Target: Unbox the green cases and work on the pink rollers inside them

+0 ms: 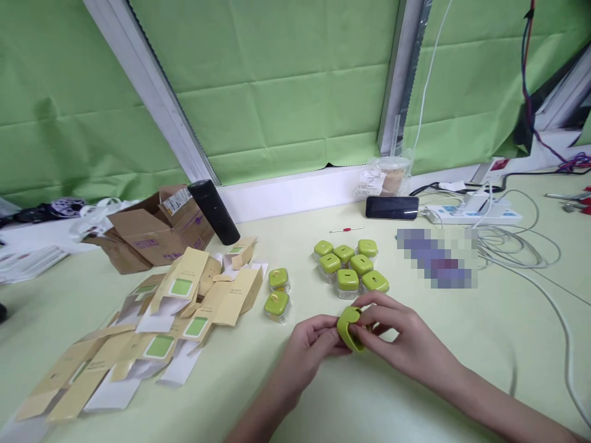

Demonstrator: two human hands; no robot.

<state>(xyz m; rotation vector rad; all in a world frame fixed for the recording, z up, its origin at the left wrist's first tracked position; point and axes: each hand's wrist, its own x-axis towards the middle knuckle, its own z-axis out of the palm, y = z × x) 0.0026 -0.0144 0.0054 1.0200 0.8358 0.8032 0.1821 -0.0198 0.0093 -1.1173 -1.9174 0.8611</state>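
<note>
Near the front of the table, my left hand (314,347) and my right hand (404,326) both grip a green square lid (348,335) with a rounded rim. It is tilted on edge, and my right fingers pinch its upper right side. Whether a jar is attached to it is hidden by my fingers. Just beyond the hands stands a group of several small clear jars with green lids (347,280), each lid with a slot in the top. Two more green-lidded jars (277,306) stand to the left, with a yellowish loop on top.
Flattened tan cartons (217,301) with green labels cover the left side. Behind them are an open cardboard box (157,237) and a black cylinder (215,212). A red-handled thin tool (347,229), a phone (391,208) and a power strip (475,213) with cables lie toward the back.
</note>
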